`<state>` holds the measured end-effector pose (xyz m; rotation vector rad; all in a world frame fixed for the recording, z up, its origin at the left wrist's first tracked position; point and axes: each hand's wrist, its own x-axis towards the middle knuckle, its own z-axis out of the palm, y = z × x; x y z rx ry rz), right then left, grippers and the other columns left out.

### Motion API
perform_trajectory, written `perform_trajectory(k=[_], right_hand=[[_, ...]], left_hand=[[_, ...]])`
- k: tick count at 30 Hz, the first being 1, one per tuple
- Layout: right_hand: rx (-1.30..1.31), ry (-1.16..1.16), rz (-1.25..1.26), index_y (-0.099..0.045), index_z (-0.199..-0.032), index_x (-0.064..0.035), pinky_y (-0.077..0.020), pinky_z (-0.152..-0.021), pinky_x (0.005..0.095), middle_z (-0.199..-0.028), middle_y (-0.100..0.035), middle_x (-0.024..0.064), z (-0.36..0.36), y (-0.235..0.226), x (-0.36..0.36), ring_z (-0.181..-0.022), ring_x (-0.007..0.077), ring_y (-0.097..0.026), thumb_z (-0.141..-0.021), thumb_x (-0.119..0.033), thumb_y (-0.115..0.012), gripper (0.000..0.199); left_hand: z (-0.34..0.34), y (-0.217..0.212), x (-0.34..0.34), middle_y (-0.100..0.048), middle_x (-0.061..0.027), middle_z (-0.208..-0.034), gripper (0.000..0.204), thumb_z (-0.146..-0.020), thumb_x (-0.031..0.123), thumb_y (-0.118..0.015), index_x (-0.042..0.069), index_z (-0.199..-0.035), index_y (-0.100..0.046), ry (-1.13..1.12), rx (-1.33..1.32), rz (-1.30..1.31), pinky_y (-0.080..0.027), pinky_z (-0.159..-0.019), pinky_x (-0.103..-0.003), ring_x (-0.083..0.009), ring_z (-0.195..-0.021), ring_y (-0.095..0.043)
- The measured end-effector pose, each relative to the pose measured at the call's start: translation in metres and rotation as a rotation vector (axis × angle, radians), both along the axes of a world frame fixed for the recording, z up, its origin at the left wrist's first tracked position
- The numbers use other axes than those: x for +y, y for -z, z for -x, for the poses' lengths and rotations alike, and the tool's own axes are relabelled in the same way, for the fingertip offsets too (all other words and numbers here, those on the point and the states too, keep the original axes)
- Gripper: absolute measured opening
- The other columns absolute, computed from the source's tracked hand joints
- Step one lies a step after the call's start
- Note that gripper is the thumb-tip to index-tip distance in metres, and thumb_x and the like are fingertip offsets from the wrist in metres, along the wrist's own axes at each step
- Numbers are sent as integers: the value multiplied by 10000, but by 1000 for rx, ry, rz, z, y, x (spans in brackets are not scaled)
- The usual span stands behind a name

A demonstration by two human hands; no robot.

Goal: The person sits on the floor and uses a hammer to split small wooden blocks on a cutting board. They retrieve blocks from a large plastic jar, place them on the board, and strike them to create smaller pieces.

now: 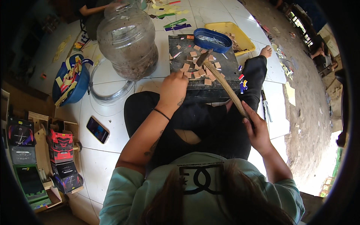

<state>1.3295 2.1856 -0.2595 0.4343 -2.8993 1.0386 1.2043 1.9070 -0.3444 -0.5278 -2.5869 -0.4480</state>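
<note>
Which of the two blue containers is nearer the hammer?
The oval blue tub, just beyond the hammer head; the round blue basin is farther off, left of the large clear jug.

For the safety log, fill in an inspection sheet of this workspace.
Surface: white tiles, dark board
Work things: hammer, tan squares on the board, blue oval tub, yellow tray
Clutter: smartphone, coloured strips, scrap-filled blue basin
Hands: right hand grips the hammer's handle; left hand curled by the squares, hold unclear
Cables: nothing seen; only coiled wire
Surroundings: another person's arm, large clear jug, printed boxes
</note>
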Motion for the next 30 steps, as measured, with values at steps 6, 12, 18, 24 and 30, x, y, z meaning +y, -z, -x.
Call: perform_trajectory(k=[6,12,18,24,30], right_hand=[[9,1,11,-462,-1420,-149,-523,-776,375,-1041,-636,188,-9,17,2,-895,379,-652,-920,1,-553,530],[-22,-24,-91,-434,-1438,-206,-513,-648,445,-907,-592,147,-11,24,-10,-728,369,-628,-922,-31,-553,558],[-53,18,-181,-430,-1441,-215,-509,-643,454,-899,-589,143,-10,20,-11,-718,363,-627,-921,-41,-553,563],[-68,2,-200,-441,-1433,-206,-518,-645,446,-910,-601,149,-10,17,-7,-729,364,-638,-914,-32,-558,561],[-69,18,-250,-437,-1436,-230,-534,-651,450,-916,-607,135,-13,15,3,-728,359,-645,-926,-65,-549,548]], left_hand=[[-9,12,-5,-554,-72,-847,146,-804,109,-712,-6,-893,-717,91,20,-248,-455,-754,-389,-256,-827,-549],[-16,19,-12,-564,-28,-930,131,-861,124,-665,36,-942,-718,84,130,-129,-427,-774,-374,-227,-857,-526],[-17,18,-13,-567,-11,-961,152,-858,120,-666,55,-988,-710,76,169,-16,-421,-786,-366,-209,-881,-528],[-20,16,-15,-588,-24,-1006,220,-835,113,-673,68,-1048,-705,85,130,7,-420,-826,-377,-231,-927,-546],[-13,7,-18,-611,-14,-1014,221,-827,109,-669,76,-1042,-705,123,165,127,-423,-883,-368,-213,-946,-550]])
